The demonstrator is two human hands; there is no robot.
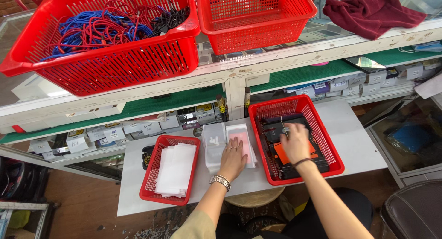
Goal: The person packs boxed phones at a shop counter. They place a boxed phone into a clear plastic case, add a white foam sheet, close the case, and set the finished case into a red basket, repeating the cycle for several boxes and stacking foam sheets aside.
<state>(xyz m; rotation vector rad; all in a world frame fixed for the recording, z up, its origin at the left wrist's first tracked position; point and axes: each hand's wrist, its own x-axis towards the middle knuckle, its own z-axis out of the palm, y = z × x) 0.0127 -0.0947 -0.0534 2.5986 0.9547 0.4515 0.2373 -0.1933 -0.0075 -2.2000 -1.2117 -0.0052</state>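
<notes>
Left of the red plastic basket of dark flat packs (332, 142), the left hand (232, 158) lies fingers spread on a clear plastic sleeve (241, 140). The right hand (294, 144) reaches inside, fingers loosely spread; unpinned sleeves could slide off the grey bench (354, 142).

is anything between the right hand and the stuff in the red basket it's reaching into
Nothing visible does. The right hand is already inside the open-topped red basket, over the dark and orange items. The left hand rests apart on the clear sleeves.

Small shop stockroom; labelled boxes (96, 133) on shelves; red baskets (110, 41)
</notes>
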